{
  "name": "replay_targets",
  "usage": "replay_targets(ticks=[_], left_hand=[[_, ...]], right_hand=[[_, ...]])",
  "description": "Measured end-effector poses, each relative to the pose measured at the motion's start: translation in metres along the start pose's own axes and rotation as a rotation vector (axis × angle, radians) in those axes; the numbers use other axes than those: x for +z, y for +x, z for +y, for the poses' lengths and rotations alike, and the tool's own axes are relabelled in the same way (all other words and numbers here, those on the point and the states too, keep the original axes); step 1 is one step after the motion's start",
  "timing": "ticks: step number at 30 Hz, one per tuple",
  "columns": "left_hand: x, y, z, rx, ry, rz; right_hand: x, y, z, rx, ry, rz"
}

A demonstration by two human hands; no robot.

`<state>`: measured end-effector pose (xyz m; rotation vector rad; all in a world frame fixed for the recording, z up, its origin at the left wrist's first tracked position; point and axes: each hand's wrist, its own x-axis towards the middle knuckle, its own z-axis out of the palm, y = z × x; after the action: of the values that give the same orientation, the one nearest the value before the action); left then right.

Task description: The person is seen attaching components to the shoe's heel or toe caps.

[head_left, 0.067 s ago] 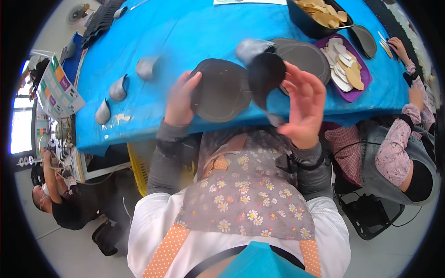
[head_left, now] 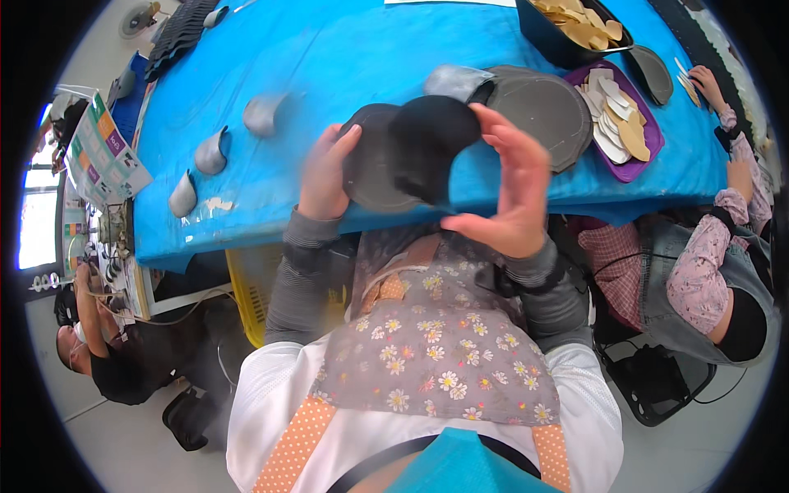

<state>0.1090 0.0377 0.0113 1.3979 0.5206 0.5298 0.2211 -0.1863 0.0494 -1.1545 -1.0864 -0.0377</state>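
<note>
My left hand (head_left: 323, 179) is closed on the left edge of a dark grey rounded flat piece (head_left: 371, 164), held above the table's near edge. In my right hand (head_left: 519, 193) is a curved black piece (head_left: 436, 135), gripped between the fingers at its upper edge and the thumb near its lower end. It overlaps the right part of the flat piece; whether the two touch I cannot tell. Beyond my right hand lie more dark grey rounded flat pieces (head_left: 542, 119) with a curved silvery-grey piece (head_left: 454, 80) beside them.
Curved grey pieces (head_left: 211, 153) stand in a row at left on the blue cloth (head_left: 329, 57). A purple tray (head_left: 631, 170) of white and tan slips and a black bin (head_left: 542, 37) of tan pieces sit at right. Another person's hand (head_left: 708, 86) works beyond them.
My right hand has moved left with the curved black piece, which now covers part of the flat piece. The left hand has barely moved.
</note>
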Motion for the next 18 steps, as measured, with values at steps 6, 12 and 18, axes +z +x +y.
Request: replay_targets(ticks=[6,12,18], left_hand=[[0.008,-0.008,0.011,0.011,-0.223,-0.178],[0.004,-0.003,0.002,-0.110,-0.331,-0.074],[0.004,-0.001,0.003,-0.084,-0.189,-0.029]], right_hand=[[0.035,0.011,0.024,-0.198,-0.294,-0.119],[0.035,-0.002,0.034,-0.128,-0.395,-0.119],[0.035,-0.006,0.038,-0.111,-0.370,-0.094]])
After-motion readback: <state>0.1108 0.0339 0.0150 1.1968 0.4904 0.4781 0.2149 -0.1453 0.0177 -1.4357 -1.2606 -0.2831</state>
